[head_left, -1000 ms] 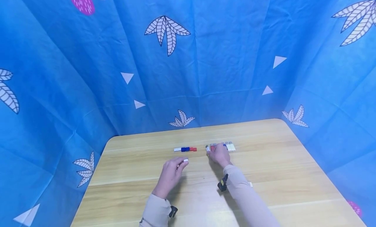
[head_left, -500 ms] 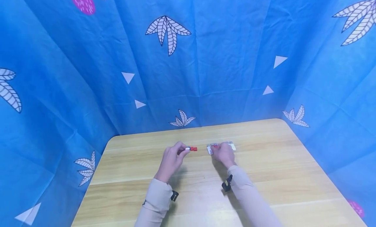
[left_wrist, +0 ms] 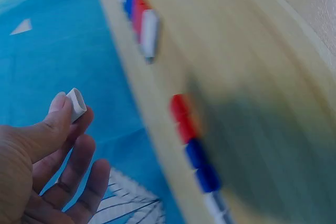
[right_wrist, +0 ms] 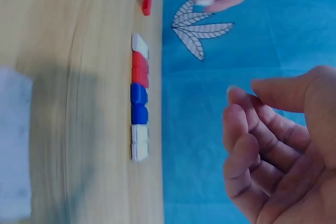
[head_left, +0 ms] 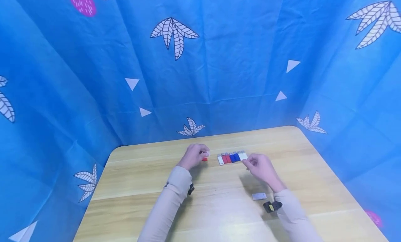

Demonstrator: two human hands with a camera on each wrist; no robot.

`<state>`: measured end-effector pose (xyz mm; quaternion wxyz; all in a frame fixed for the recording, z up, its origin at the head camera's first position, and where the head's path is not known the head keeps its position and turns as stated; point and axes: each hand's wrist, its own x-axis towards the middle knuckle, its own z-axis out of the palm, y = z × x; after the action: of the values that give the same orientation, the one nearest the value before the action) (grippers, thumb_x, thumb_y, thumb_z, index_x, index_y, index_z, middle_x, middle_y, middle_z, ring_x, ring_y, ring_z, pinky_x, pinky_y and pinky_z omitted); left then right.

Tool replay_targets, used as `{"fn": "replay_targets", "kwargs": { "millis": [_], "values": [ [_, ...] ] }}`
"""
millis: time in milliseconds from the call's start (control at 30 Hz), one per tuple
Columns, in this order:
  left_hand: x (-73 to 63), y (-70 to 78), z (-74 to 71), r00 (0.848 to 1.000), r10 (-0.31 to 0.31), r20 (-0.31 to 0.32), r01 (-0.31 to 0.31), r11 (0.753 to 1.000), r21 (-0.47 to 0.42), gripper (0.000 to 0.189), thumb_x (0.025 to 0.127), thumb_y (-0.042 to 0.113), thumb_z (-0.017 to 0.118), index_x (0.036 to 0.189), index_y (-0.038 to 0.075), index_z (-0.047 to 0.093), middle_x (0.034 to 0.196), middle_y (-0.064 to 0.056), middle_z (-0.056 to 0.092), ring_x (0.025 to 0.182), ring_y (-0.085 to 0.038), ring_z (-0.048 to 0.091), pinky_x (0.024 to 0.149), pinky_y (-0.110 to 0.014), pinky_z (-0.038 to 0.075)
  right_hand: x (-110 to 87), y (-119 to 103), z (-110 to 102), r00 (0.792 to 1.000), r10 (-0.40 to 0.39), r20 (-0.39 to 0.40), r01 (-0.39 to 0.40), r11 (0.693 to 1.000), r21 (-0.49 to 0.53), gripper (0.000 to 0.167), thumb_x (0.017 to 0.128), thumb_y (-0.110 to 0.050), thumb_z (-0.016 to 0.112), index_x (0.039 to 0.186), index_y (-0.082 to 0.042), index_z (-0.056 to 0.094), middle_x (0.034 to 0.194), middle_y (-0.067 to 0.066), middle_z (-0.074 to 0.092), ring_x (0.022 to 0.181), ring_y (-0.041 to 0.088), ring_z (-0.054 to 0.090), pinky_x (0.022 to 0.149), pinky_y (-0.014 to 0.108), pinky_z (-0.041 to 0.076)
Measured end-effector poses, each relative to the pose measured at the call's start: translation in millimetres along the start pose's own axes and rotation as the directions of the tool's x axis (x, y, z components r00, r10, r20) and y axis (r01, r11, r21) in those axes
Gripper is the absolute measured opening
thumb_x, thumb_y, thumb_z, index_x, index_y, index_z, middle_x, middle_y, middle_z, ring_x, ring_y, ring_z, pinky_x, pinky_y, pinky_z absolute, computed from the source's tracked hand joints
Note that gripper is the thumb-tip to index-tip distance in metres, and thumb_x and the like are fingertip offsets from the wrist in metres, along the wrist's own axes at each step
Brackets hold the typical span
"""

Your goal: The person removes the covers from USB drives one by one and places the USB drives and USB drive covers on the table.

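My left hand pinches a small hollow white cap between thumb and index finger, raised over the row of caps. In the left wrist view that row shows red caps, blue caps and white at the near end. To the right, uncapped USB flash drives lie side by side, metal plugs facing away: a white drive, then red drives, blue drives and white drives. My right hand is beside the right end of the drives, fingers loosely bent and holding nothing.
A flat white rectangular piece lies on the wooden table near my right wrist. A blue patterned curtain stands behind the table's far edge and along both sides.
My left hand has moved forward and right with the white cap, over the caps' right end. My right hand has left the drives and drawn right, uncovering the row and the flat white piece.
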<state>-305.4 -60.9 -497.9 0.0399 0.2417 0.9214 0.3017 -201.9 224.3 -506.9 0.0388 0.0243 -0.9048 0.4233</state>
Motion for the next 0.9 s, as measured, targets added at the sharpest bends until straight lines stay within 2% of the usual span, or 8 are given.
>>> {"fn": "replay_targets", "kwargs": {
  "millis": [133,300,467,600,700,900],
  "values": [
    [17.4,-10.1,15.0,0.997,-0.041,0.059,0.041,0.999,-0.002,0.005,0.092,0.013,0.073,0.092,0.01,0.076,0.095,-0.003,0.075,0.096,-0.02,0.062,0.099,-0.044,0.047,-15.0,1,-9,0.998,-0.053,0.039,0.054,0.998,-0.029,0.015,0.096,-0.02,0.069,0.085,-0.009,0.071,0.073,0.004,0.071,0.062,0.007,0.06,0.057,0.022,0.052],
    [30.1,-16.7,29.8,0.993,-0.073,0.096,0.07,0.997,0.04,0.009,0.093,0.01,0.071,0.085,0.008,0.073,0.094,-0.005,0.07,0.096,-0.021,0.059,0.097,-0.042,0.05,-31.7,3,-13,0.99,-0.105,0.097,0.116,0.986,-0.117,0.01,0.094,-0.019,0.071,0.086,-0.012,0.07,0.077,-0.004,0.07,0.068,0.003,0.058,0.064,0.02,0.051],
    [30.3,-21.0,37.0,0.986,-0.13,0.105,0.119,0.987,0.104,0.009,0.091,0.013,0.074,0.082,0.011,0.073,0.1,-0.006,0.066,0.107,-0.026,0.052,0.103,-0.046,0.044,-44.1,8,-13,0.985,-0.079,0.151,0.112,0.969,-0.22,0.009,0.087,-0.017,0.077,0.091,-0.014,0.07,0.083,-0.005,0.07,0.072,0.005,0.057,0.066,0.022,0.05],
    [27.9,-27.2,40.6,0.986,-0.143,0.087,0.132,0.984,0.121,0.008,0.09,0.015,0.075,0.083,0.012,0.074,0.104,-0.006,0.063,0.109,-0.028,0.048,0.102,-0.049,0.041,-50.6,12,-11,0.975,-0.055,0.217,0.111,0.96,-0.255,0.024,0.08,-0.016,0.084,0.099,-0.009,0.071,0.095,0.003,0.072,0.085,0.018,0.065,0.078,0.037,0.057],
    [28.0,-31.4,43.6,0.987,-0.141,0.076,0.131,0.984,0.118,0.007,0.091,0.016,0.075,0.085,0.012,0.075,0.104,-0.005,0.064,0.109,-0.027,0.049,0.103,-0.049,0.041,-54.7,15,-11,0.961,-0.051,0.272,0.128,0.954,-0.27,0.034,0.075,-0.018,0.087,0.103,-0.008,0.071,0.102,0.007,0.071,0.095,0.026,0.068,0.087,0.048,0.058],
    [29.3,-34.5,46.1,0.985,-0.151,0.084,0.141,0.984,0.11,0.007,0.093,0.018,0.074,0.089,0.012,0.076,0.107,-0.004,0.063,0.11,-0.026,0.05,0.102,-0.046,0.04,-61.5,21,-12,0.935,-0.078,0.346,0.182,0.943,-0.279,0.038,0.071,-0.018,0.087,0.105,-0.01,0.071,0.102,0.003,0.067,0.098,0.022,0.064,0.091,0.05,0.056]
  ]
}}
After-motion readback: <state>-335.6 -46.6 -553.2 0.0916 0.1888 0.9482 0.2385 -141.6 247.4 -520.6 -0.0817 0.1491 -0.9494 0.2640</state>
